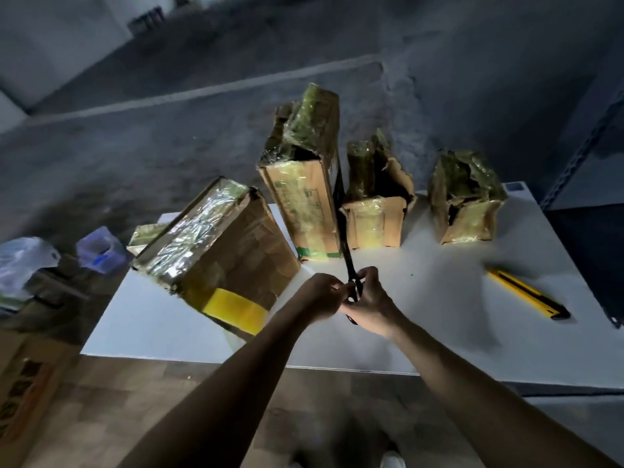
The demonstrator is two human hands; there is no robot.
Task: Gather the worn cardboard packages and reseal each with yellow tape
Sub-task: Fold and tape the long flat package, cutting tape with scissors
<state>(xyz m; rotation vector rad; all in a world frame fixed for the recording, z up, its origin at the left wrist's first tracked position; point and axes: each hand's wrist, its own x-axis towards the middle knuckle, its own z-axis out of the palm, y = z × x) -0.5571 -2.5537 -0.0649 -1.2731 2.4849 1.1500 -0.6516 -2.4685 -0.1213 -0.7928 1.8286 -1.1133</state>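
Several worn cardboard packages stand on a white table (439, 332). A large box (236, 251) lies tilted at the left, with a yellow tape patch (233, 309) on its near corner. Behind my hands stands a tall box (304, 204) with a torn, film-wrapped top. To its right are a shorter torn box (374, 217) and a crumpled box (466, 204). A thin dark strip (345, 244) runs down from the tall box's right edge to my hands. My left hand (320, 297) and my right hand (369, 300) meet above the table, and both pinch the strip's lower end.
A yellow utility knife (528, 293) lies on the table at the right. A small wrapped package (145, 234) sits behind the large box. Plastic bags (99, 249) and a cardboard carton (23, 383) are on the floor at the left. A metal rack (587, 136) stands far right.
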